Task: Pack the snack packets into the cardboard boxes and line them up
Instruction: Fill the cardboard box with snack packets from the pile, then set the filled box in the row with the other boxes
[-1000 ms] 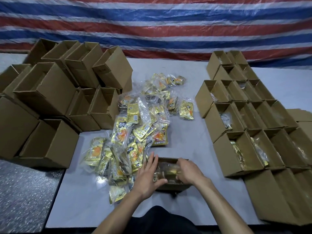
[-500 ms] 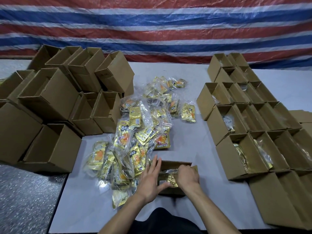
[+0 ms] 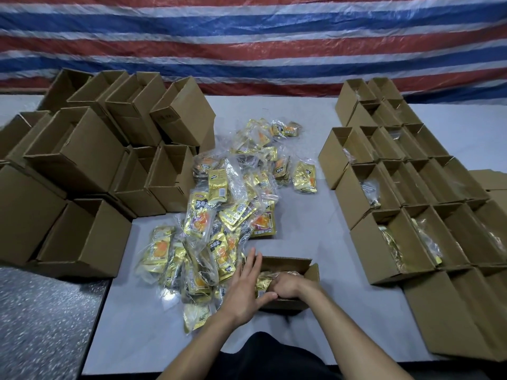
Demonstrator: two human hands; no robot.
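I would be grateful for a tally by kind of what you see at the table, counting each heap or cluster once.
Hands: 2 (left hand, right hand)
Box being packed: 1
Packet heap: 1
Box clusters: 2 (left stack, right rows)
Total: 6

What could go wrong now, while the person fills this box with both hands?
1. The right hand presses packets down into the box. The left hand braces one side only, so the box may slide or its wall bend.
2. The loose pile lies close beside that box, so moving it may drag packets along.
3. The tilted empty boxes at the left may topple onto the pile.
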